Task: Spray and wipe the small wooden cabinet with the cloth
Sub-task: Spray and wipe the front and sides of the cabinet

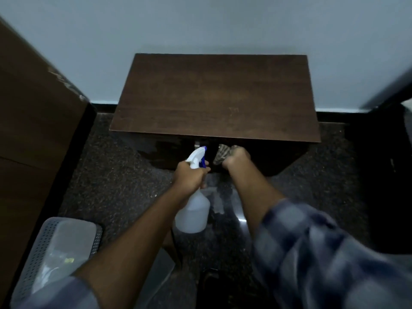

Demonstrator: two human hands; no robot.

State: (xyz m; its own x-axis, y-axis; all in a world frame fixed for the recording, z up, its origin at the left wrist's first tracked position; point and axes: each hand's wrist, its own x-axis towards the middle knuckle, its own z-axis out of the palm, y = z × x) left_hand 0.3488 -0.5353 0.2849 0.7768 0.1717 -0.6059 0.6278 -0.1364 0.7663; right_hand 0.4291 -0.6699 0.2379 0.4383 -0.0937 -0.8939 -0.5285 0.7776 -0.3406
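The left hand grips the neck of a spray bottle, nozzle aimed at the cabinet front. Just beside it, the right hand is fisted around a bunched cloth, pressed against the front under the top edge.

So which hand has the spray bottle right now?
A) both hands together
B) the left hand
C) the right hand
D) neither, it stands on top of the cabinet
B: the left hand grips the neck of the spray bottle, nozzle aimed at the cabinet front, while the right hand holds the bunched cloth against that front.
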